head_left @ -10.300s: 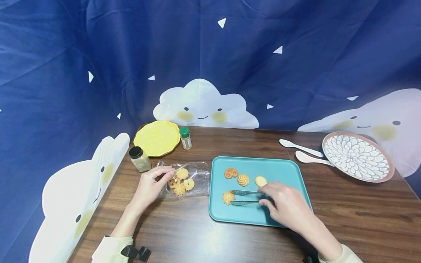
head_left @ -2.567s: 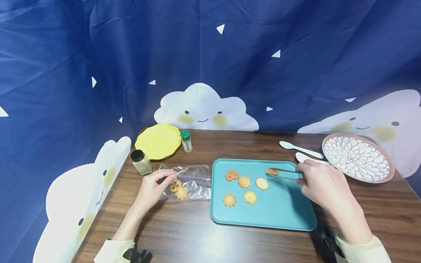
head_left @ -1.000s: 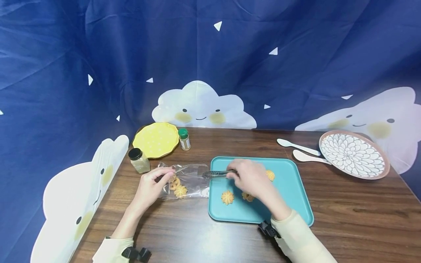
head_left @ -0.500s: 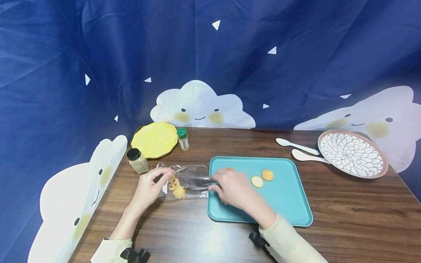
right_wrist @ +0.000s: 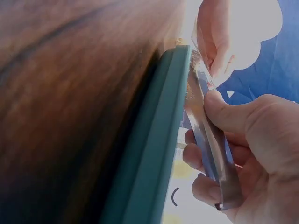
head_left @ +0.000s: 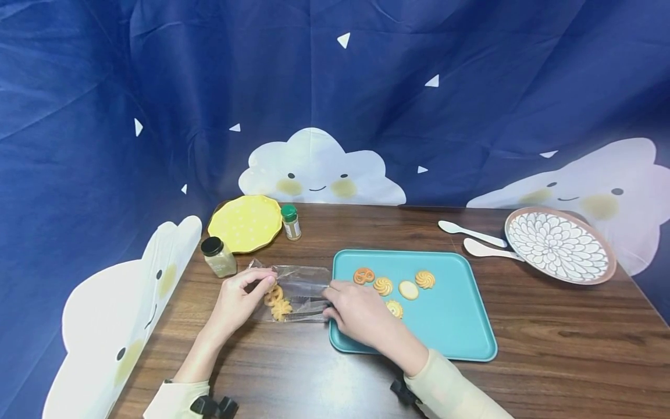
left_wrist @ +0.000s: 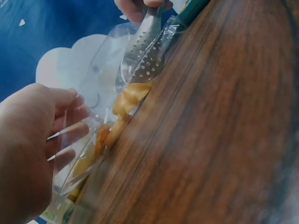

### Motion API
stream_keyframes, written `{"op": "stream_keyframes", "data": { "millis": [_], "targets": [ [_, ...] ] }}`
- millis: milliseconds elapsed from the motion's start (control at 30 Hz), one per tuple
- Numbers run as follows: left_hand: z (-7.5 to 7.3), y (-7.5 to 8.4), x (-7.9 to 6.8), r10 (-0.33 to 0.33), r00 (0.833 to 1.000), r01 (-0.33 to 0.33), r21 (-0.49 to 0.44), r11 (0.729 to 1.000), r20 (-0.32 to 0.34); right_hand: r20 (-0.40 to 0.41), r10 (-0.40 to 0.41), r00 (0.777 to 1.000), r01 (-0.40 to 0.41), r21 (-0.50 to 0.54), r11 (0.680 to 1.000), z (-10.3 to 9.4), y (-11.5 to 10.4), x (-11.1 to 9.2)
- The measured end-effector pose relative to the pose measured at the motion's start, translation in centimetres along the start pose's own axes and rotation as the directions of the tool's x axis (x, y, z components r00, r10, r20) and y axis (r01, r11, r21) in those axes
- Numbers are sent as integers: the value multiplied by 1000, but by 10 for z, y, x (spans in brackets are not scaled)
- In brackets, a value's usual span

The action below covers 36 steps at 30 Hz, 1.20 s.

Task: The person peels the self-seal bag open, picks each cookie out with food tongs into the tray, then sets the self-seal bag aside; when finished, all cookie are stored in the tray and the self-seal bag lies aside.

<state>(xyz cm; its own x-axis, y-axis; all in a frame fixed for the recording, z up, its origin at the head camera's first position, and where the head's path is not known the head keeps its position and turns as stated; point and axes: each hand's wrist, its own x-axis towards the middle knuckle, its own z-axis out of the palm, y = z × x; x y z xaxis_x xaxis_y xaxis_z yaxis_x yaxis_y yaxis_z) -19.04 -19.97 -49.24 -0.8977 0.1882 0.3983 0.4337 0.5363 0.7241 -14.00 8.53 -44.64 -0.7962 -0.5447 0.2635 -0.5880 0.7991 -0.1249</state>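
My left hand point(head_left: 235, 302) pinches the upper film of a clear plastic bag point(head_left: 309, 274) at its left part, lifting it. Inside lie a star-shaped cookie point(head_left: 281, 309) and a pretzel-shaped cookie point(head_left: 272, 296); more pieces show through the film in the left wrist view. Metal tongs point(right_wrist: 210, 140) are gripped between thumb and fingers of my right hand point(head_left: 363, 314), over the tray's left edge. Their perforated tips point(left_wrist: 145, 63) reach into the bag's right end, near the star-shaped cookie. Whether they touch it, I cannot tell.
A teal tray point(head_left: 455, 331) bears several cookies, including a pretzel cookie point(head_left: 363, 276) and an oval cookie point(head_left: 408, 290). Behind the bag stand a black-lidded jar point(head_left: 220, 259), a green-capped shaker point(head_left: 291, 224) and a yellow plate point(head_left: 246, 224). White spoons point(head_left: 484, 249) and a patterned plate point(head_left: 560, 247) lie right.
A flower-shaped cookie and a swirl cookie were added to the tray. My right hand then brought the tongs left, into the bag. My left hand stays at the bag.
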Motion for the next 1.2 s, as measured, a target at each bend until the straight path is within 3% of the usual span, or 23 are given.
{"op": "stream_keyframes", "data": {
  "millis": [367, 567, 833, 1200],
  "targets": [
    [-4, 4, 1, 21, 1000, -21, 15, 1000, 4, -52, -5, 999, 4, -9, 1000, -12, 10, -1],
    [-4, 5, 2, 14, 1000, -14, 0, 1000, 5, -65, 47, 997, -47, -5, 999, -34, 29, -9],
    [-3, -3, 0, -7, 1000, 7, -23, 1000, -1, -43, 111, 993, -111, -6, 994, -63, 71, -41],
    [-5, 0, 1, 9, 1000, -9, 5, 1000, -7, 41, 206, 978, -205, -43, 978, -106, 118, -94]
  ]
}}
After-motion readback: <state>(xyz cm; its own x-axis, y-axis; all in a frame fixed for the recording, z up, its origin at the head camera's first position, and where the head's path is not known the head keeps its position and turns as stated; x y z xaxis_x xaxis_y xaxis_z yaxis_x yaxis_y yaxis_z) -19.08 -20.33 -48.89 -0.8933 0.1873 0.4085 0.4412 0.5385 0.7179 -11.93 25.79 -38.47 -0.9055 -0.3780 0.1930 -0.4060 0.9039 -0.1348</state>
